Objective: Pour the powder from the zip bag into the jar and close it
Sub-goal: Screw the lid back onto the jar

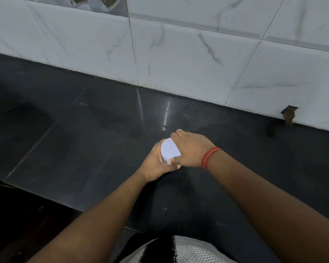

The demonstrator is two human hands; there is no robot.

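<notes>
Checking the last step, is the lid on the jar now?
On: the white lid covers the jar mouth, right hand gripping it. Fully tightened: cannot tell.

Dark, glossy stone counter [84,130], faint seams crossing it and pale streaks of reflected light near the back edge. Behind it, wall [198,54] of white marble-look tiles with grey-brown veins. Chipped, brown-stained hole [289,115] at the wall's foot, far right. Dim, cool light overall.

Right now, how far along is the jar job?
Pouring looks finished: no zip bag in view. The white lid already sits on the jar. Left hand grips the jar, right hand grips the lid. Left: confirming it's fully closed.
</notes>
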